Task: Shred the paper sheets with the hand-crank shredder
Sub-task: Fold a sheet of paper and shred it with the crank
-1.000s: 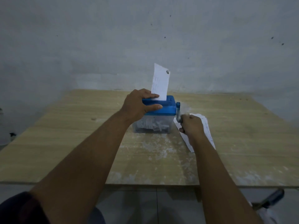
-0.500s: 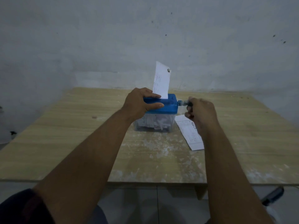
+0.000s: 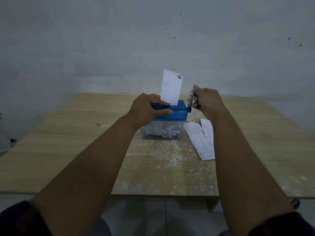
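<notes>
At the right end of the shredder [image 3: 178,114], the crank [image 3: 190,101] now stands upright, its arm reaching above the blue lid [image 3: 180,109]. 1.0 s ago it hung low beside the clear bin [image 3: 150,133], and 0.5 s ago it lay about level with the lid, so roughly half a turn has been made in that span. The right hand [image 3: 208,102] has ridden up with it, fingers [image 3: 196,99] curled round the knob, which is mostly hidden in the grip and smeared by motion. The left hand [image 3: 148,108] is unchanged: its fingers lie over the left part of the lid with the thumb on the front face, gripping the shredder and pinning it to the worktop [image 3: 68,150]. The shredder has not shifted. A sheet [image 3: 171,87] stands in the slot on top, leaning slightly right. It looks marginally shorter above the lid than 1.0 s ago, though the difference is small and hard to confirm. Judgement: the feed is running, but slowly per turn, and most of this sheet is yet to go through. White strips [image 3: 167,132] sit in the bin under the lid. Loose sheets [image 3: 202,140] lie flat just right of the shredder, untouched, partly behind the right forearm, so more than one pass remains.
</notes>
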The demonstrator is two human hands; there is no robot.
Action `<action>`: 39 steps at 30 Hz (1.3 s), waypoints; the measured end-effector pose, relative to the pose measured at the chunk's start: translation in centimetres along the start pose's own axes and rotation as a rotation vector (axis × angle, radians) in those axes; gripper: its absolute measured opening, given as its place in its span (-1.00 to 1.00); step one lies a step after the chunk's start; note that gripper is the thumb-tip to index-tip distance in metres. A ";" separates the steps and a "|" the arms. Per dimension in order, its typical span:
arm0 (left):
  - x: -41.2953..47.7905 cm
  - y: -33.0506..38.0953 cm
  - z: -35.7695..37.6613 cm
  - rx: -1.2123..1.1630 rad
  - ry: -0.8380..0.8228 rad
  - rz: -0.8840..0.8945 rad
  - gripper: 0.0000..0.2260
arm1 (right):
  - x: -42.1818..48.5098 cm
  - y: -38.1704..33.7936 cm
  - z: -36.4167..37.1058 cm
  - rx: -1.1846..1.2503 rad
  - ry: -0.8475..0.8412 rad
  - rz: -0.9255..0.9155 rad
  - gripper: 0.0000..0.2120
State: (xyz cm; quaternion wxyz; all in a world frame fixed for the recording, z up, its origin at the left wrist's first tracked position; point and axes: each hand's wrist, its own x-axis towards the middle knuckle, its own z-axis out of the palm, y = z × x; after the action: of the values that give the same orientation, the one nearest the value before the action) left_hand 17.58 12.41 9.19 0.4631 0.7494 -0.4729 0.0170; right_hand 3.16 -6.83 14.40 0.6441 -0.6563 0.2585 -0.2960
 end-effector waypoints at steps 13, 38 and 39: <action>-0.2 -0.1 0.4 0.020 0.027 -0.008 -0.67 | -1.1 9.2 -0.1 -0.372 0.014 0.171 -0.90; 0.0 -0.1 0.2 0.007 0.005 -0.001 -0.67 | 2.9 3.9 0.2 -0.261 0.033 -0.002 -0.71; 0.0 -0.1 0.2 0.012 0.003 -0.001 -0.66 | 2.9 4.9 0.2 -0.282 0.026 0.031 -0.72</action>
State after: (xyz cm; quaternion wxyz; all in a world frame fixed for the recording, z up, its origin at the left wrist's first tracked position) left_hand 17.57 12.28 9.07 0.4595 0.7523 -0.4717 0.0208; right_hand 5.51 -8.99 9.71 0.5466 -0.7322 0.3162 -0.2554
